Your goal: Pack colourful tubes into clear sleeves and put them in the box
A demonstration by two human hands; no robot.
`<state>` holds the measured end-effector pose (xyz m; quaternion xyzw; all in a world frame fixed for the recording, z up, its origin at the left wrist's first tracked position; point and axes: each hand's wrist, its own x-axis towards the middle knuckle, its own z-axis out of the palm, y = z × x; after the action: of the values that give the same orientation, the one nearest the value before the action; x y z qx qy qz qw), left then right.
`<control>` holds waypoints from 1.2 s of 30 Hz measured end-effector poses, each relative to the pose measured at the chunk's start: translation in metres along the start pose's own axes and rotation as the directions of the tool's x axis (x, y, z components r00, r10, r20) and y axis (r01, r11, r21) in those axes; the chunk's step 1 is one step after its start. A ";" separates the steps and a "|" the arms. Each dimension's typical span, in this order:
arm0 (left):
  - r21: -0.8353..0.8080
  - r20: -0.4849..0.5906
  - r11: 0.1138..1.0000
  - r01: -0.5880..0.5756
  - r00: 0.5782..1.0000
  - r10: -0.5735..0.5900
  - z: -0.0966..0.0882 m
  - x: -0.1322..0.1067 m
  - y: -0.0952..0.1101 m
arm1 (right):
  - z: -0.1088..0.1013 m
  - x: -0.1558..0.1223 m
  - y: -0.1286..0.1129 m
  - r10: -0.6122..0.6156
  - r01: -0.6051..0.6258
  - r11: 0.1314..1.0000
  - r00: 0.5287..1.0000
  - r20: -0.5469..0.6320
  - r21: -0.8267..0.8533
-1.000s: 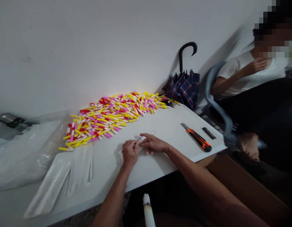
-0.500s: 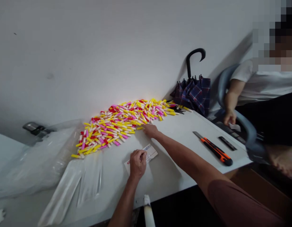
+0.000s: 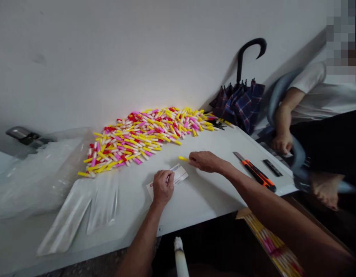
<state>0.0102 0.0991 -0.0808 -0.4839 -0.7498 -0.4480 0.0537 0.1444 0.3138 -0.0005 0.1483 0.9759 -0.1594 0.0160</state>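
Note:
My right hand is closed around a small stick with a yellow end, just above the table in front of the pile. With its fingers curled, my left hand presses on a white printed card lying flat on the white table; what is under the fingers is hidden. Behind both hands spreads a heap of small white sticks with yellow, pink and red ends. Long clear plastic sleeves lie left of my left hand.
An orange-black box cutter, blade out, and a black blade case lie at right. A plaid umbrella leans on the wall. Plastic bags stand left. Below are a box of sticks and a cigarette. A person sits right.
My right hand has drawn back from the pile's edge, toward me and to the right, carrying a yellow-ended stick. My left hand stays on the card. The view has shifted, showing the box below.

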 end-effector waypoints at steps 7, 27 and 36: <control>0.029 -0.036 0.997 -0.065 0.997 0.066 0.001 -0.002 -0.002 | 0.007 0.007 -0.024 -0.182 0.191 0.980 0.974 0.137 -0.053; 0.054 -0.002 0.995 -0.082 0.997 0.082 0.001 -0.002 -0.001 | 0.051 -0.006 -0.039 -0.139 -0.104 0.448 0.973 0.184 0.888; 0.038 0.038 0.996 -0.075 0.997 0.073 0.002 -0.003 -0.002 | 0.039 0.035 -0.028 -0.052 -0.178 0.541 0.968 0.244 0.822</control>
<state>0.0105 0.0985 -0.0847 -0.5182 -0.7410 -0.4218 0.0661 0.1024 0.2858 -0.0318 0.1529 0.7650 -0.6221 0.0663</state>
